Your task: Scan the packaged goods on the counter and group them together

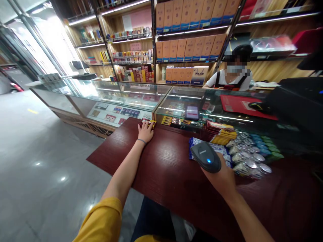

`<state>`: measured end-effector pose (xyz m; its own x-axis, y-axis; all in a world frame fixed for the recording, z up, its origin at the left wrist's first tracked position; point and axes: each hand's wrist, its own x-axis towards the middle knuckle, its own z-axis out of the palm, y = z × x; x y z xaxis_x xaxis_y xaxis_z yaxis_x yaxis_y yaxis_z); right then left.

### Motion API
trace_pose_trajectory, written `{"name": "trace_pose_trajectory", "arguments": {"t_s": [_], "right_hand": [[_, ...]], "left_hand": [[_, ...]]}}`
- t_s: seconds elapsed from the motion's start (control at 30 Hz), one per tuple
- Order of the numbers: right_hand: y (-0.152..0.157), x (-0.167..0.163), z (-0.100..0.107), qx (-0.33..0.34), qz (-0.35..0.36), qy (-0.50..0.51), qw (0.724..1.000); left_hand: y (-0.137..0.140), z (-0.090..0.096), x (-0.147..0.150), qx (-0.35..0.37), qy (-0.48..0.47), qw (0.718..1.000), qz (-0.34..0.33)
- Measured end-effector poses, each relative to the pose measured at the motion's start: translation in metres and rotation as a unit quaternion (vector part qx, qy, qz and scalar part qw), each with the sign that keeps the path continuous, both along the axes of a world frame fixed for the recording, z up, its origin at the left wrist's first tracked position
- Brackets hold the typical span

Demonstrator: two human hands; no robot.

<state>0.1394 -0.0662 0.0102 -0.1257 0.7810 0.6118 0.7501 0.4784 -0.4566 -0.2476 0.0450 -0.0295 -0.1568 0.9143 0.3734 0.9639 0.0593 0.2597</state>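
My right hand is wrapped round a dark grey barcode scanner, whose blue light is lit. It hovers over blue-and-white packets on the dark red wooden table. At the table's far edge, my left hand lies with its fingers stretched out on a small red-and-yellow packet. Most of that packet is hidden under the fingers. Beyond the scanner sits a row of red-and-yellow packets. Beside them are several clear jars with silver lids.
A glass display counter runs along the table's far side. Green packs and blue packs stand right of the jars. A masked person is behind the counter, near a red mat. A dark monitor blocks the right side.
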Motion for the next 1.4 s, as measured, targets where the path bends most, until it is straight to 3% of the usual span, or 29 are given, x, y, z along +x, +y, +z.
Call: {"name": "trace_pose_trajectory", "arguments": {"t_s": [0.2, 0.43, 0.57, 0.67, 0.7, 0.77, 0.87, 0.93, 1.0, 1.07, 1.17, 1.4], "right_hand": [[0.004, 0.0, -0.008, -0.027, 0.001, -0.045, 0.999], [-0.001, -0.006, 0.005, -0.07, -0.034, -0.019, 0.997], [-0.006, -0.009, 0.01, -0.06, -0.057, 0.013, 0.997], [-0.007, -0.006, 0.012, -0.044, -0.075, 0.027, 0.996], [-0.006, -0.004, 0.012, -0.04, -0.083, 0.028, 0.995], [-0.005, 0.001, 0.012, -0.033, -0.1, 0.027, 0.994], [-0.001, 0.011, 0.011, -0.025, -0.119, 0.028, 0.992], [0.003, 0.018, 0.011, -0.019, -0.125, 0.035, 0.991], [0.008, 0.026, 0.013, -0.022, -0.131, 0.045, 0.99], [0.011, 0.032, 0.015, -0.041, -0.129, 0.051, 0.99], [0.013, 0.034, 0.019, -0.091, -0.097, 0.051, 0.99], [0.005, 0.017, 0.018, -0.148, -0.032, -0.015, 0.988]], "left_hand": [[-0.004, 0.004, -0.001, 0.053, -0.018, 0.998, -0.023], [-0.012, 0.014, 0.0, 0.068, -0.018, 0.996, -0.05], [-0.019, 0.022, 0.009, 0.164, -0.127, 0.977, -0.056], [-0.016, 0.029, 0.032, 0.241, -0.312, 0.919, -0.023], [-0.014, 0.031, 0.043, 0.259, -0.391, 0.883, -0.006], [-0.011, 0.037, 0.069, 0.276, -0.554, 0.786, 0.01], [-0.014, 0.044, 0.115, 0.206, -0.745, 0.633, -0.026], [-0.021, 0.045, 0.143, 0.15, -0.809, 0.565, -0.058], [-0.028, 0.044, 0.166, 0.118, -0.843, 0.518, -0.081], [-0.034, 0.04, 0.182, 0.103, -0.861, 0.489, -0.095], [-0.041, 0.033, 0.191, 0.084, -0.868, 0.476, -0.111], [-0.045, 0.027, 0.189, 0.065, -0.836, 0.534, -0.109]]}}
